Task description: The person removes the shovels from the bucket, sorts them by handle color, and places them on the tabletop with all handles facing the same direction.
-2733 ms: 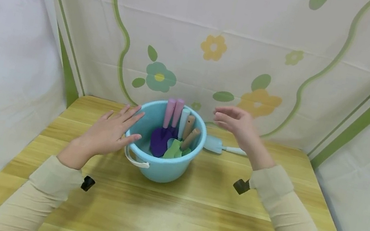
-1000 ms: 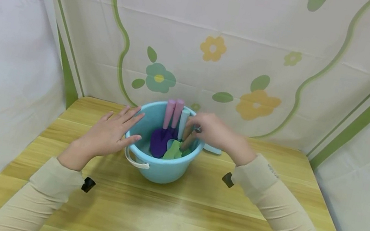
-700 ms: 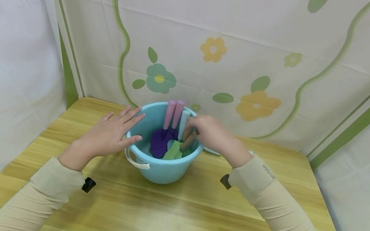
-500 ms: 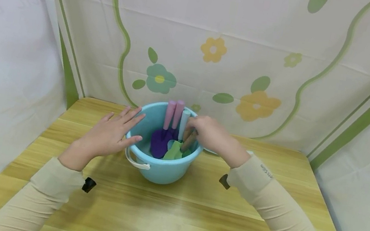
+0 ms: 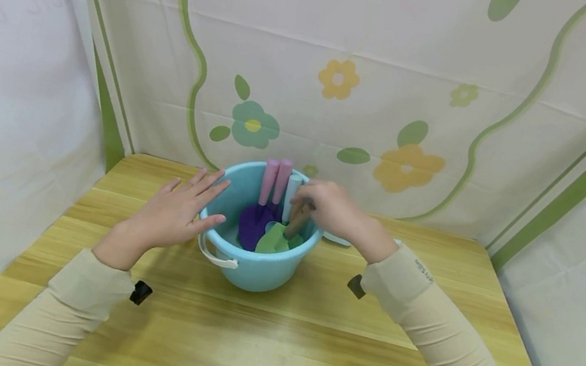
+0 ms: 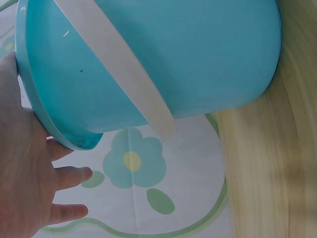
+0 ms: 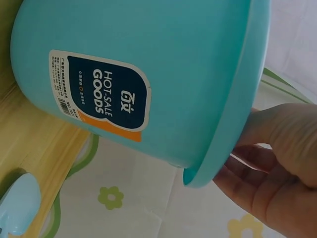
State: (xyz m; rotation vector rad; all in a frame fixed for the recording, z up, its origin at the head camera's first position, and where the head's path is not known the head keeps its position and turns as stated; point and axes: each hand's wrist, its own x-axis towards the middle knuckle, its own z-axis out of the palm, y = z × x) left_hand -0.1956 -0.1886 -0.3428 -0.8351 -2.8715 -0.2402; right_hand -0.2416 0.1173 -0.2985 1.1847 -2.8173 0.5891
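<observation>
A light blue bucket [image 5: 256,274] stands on the wooden table with several toy shovels in it. My left hand [image 5: 176,208] rests on its left rim, fingers straight and spread. Over the right rim, my right hand [image 5: 332,209] pinches a brown handle [image 5: 296,225] belonging to a green shovel [image 5: 274,240]; its fingertips are partly hidden, and a second brown handle is mostly covered. Beside it stand a light blue handle [image 5: 291,199] and two pink handles [image 5: 268,182] with purple blades [image 5: 252,228]. The right wrist view has my right hand behind the rim.
A light blue shovel [image 7: 22,203] lies on the table [image 5: 241,344] right of the bucket, partly hidden by my right arm in the head view. The bucket's white carry handle [image 5: 215,256] hangs at its left front. A flower-printed cloth [image 5: 348,36] rises behind the table.
My right hand has moved left from beside the bucket to a brown handle inside. Just now the green blade has shifted slightly left. The left hand stays on the rim.
</observation>
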